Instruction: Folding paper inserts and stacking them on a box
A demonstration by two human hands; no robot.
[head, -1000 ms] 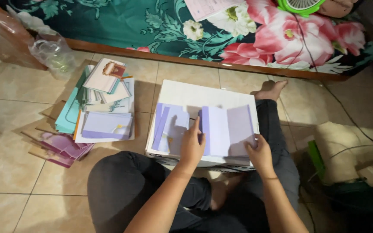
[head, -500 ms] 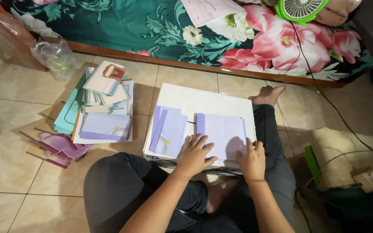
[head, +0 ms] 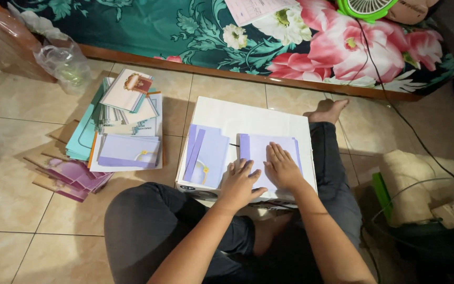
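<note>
I sit cross-legged on the tiled floor with a white box [head: 248, 117] across my lap. On its right half lies a folded lilac paper card [head: 257, 148]. My right hand [head: 282, 167] lies flat on it, palm down, fingers spread. My left hand [head: 238, 183] rests flat beside it at the card's lower left corner, near the box's front edge. A second lilac card [head: 206, 156] with a small gold ornament lies on the box's left half, untouched.
Left of the box stands a pile of cards and teal envelopes [head: 116, 123], with purple cards [head: 72, 176] fanned beneath it. A clear plastic bag [head: 64, 62] lies at back left. A floral mattress [head: 248, 34] runs along the back, a green fan [head: 366, 8] on it.
The lilac card stood open under both hands a second ago; it now lies folded flat. My right hand has slid left onto its middle, close to my left hand.
</note>
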